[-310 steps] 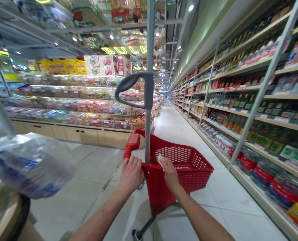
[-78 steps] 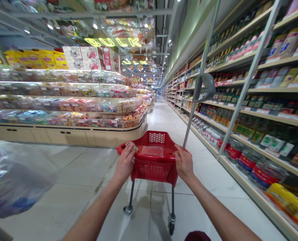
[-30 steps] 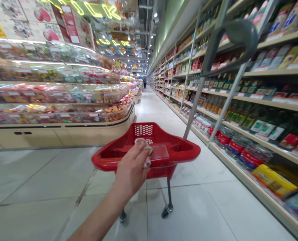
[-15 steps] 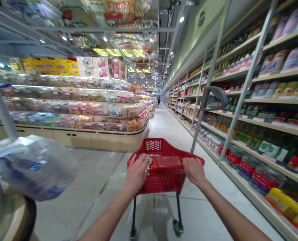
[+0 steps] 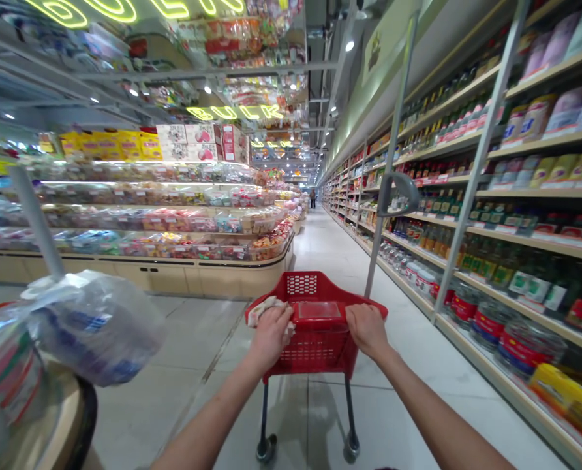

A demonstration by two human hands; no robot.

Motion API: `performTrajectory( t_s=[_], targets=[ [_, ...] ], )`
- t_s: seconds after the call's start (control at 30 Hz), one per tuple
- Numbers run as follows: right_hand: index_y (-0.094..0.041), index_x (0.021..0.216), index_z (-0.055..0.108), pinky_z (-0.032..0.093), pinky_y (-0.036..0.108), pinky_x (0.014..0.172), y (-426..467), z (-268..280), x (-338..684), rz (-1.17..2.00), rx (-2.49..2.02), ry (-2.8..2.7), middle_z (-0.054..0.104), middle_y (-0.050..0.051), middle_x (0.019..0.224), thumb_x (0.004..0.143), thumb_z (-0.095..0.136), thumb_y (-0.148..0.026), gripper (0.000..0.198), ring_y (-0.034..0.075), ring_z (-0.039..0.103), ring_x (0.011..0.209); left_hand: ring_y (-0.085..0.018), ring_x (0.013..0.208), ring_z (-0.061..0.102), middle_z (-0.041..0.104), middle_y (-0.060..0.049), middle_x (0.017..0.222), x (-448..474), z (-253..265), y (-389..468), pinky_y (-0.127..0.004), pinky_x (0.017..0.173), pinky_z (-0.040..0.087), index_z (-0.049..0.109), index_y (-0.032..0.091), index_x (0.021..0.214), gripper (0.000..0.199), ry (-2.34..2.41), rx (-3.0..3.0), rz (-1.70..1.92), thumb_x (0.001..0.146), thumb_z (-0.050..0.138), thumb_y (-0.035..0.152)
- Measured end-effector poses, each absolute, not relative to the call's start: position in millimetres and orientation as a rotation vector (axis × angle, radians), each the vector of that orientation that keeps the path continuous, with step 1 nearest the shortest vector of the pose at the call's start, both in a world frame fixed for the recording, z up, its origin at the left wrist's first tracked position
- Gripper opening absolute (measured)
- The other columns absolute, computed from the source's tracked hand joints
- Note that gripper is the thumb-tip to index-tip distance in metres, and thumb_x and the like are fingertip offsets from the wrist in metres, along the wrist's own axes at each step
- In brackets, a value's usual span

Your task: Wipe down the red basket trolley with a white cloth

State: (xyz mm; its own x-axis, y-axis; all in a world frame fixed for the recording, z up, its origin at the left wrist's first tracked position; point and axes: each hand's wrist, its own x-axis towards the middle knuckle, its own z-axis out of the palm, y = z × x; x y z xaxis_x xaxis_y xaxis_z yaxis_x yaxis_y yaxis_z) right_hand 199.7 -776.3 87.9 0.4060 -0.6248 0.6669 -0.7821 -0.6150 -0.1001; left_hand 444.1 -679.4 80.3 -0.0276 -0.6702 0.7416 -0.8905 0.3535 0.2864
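A small red shopping cart (image 5: 315, 352) stands in front of me, with a red handle bar that carries a clear flat panel (image 5: 319, 310). My left hand (image 5: 270, 336) is closed over the left part of the handle, on a crumpled white cloth (image 5: 263, 309). The cloth sticks out past the fingers on the left, and a bit shows under the hand. My right hand (image 5: 367, 326) is wrapped round the right part of the handle. A grey pole (image 5: 378, 251) with a loop-shaped grip rises at the cart's right side.
Shelves of bottles and jars (image 5: 530, 261) line the right. At left, a tiered bulk counter (image 5: 213, 271) holds wrapped goods. Nearer, a roll of plastic bags (image 5: 95, 326) hangs on a post by a round-edged stand (image 5: 73, 418). Far down the aisle a person (image 5: 313, 198) stands.
My left hand has shifted on the handle, and the cloth now shows to its left instead of only by the fingertips on the right. My right hand keeps its grip. The view has moved slightly.
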Motion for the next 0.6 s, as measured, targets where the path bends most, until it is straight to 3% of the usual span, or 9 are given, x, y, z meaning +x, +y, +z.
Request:
performTrajectory(
  t_s=[0.13, 0.23, 0.3, 0.4, 0.47, 0.6],
  targets=[
    [-0.017, 0.084, 0.061, 0.033, 0.039, 0.081, -773, 93, 202, 1.322, 2.504, -1.274, 0.064, 0.007, 0.088, 0.083, 0.036, -0.027, 0.026, 0.021, 0.054, 0.085, -0.018, 0.084, 0.059, 0.065, -0.005, 0.087, 417, 111, -681, -0.036, 0.079, 0.046, 0.061, 0.018, 0.094, 0.028, -1.177, 1.136, -0.258, 0.073, 0.051, 0.034],
    [-0.018, 0.104, 0.056, 0.034, 0.041, 0.089, -752, 109, 219, 1.966, 2.59, -1.23, 0.058, 0.008, 0.109, 0.077, 0.046, -0.036, 0.034, 0.023, 0.049, 0.103, -0.015, 0.071, 0.061, 0.065, -0.004, 0.078, 383, 145, -684, -0.029, 0.068, 0.048, 0.058, 0.015, 0.102, 0.046, -0.923, 0.838, -0.732, 0.065, 0.061, 0.041],
    [-0.022, 0.11, 0.052, 0.041, 0.036, 0.083, -733, 120, 234, 2.402, 2.85, -1.083, 0.059, 0.005, 0.108, 0.077, 0.048, -0.043, 0.04, 0.021, 0.053, 0.098, -0.015, 0.07, 0.061, 0.065, -0.005, 0.08, 369, 163, -687, -0.028, 0.067, 0.048, 0.056, 0.014, 0.104, 0.052, -0.914, 0.718, -0.867, 0.061, 0.065, 0.042],
    [-0.021, 0.102, 0.055, 0.047, 0.028, 0.06, -714, 126, 253, 2.861, 3.121, -1.085, 0.064, 0.002, 0.084, 0.072, 0.055, -0.044, 0.038, 0.016, 0.059, 0.067, -0.017, 0.076, 0.061, 0.065, -0.006, 0.086, 367, 169, -689, -0.03, 0.07, 0.049, 0.054, 0.014, 0.106, 0.049, -0.969, 0.84, -0.698, 0.065, 0.061, 0.04],
    [-0.019, 0.092, 0.058, 0.046, 0.025, 0.054, -709, 121, 259, 3.105, 2.907, -1.275, 0.064, 0.0, 0.072, 0.064, 0.064, -0.039, 0.035, 0.013, 0.057, 0.057, -0.019, 0.091, 0.058, 0.062, -0.009, 0.1, 368, 159, -688, -0.034, 0.082, 0.046, 0.053, 0.015, 0.108, 0.042, -1.168, 0.968, -0.426, 0.07, 0.056, 0.034],
    [-0.021, 0.096, 0.059, 0.048, 0.029, 0.069, -697, 107, 269, 3.369, 2.664, -1.224, 0.065, 0.003, 0.087, 0.072, 0.052, -0.044, 0.034, 0.017, 0.06, 0.079, -0.023, 0.124, 0.033, 0.04, -0.011, 0.132, 351, 122, -682, -0.044, 0.103, 0.027, 0.036, 0.017, 0.126, 0.05, -1.723, 1.075, -0.085, 0.078, 0.043, 0.024]
  ],
)
